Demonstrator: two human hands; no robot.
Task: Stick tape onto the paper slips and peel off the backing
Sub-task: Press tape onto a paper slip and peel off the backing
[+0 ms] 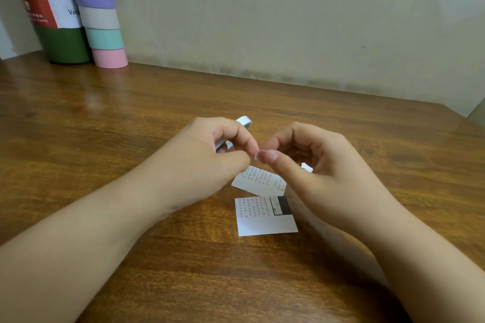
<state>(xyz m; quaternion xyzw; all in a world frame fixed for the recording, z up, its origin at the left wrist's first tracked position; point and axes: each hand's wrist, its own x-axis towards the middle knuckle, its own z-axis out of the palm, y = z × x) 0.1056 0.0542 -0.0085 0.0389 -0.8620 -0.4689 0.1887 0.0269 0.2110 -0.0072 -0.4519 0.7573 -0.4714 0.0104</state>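
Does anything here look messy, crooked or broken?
Nothing looks damaged or spilled. The two paper slips lie loosely: the far slip sits askew, partly hidden under the hands, while the near slip lies fairly square. Both the left hand and right hand pinch a small tape piece between them.

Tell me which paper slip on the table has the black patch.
The nearer paper slip, lying fully in view below the hands, has the black patch at its top right corner. The farther slip, partly under the hands, shows only text.

Green bottle (pixel 49 8) beside pastel stacked rolls (pixel 98 10), wooden table (pixel 131 118).
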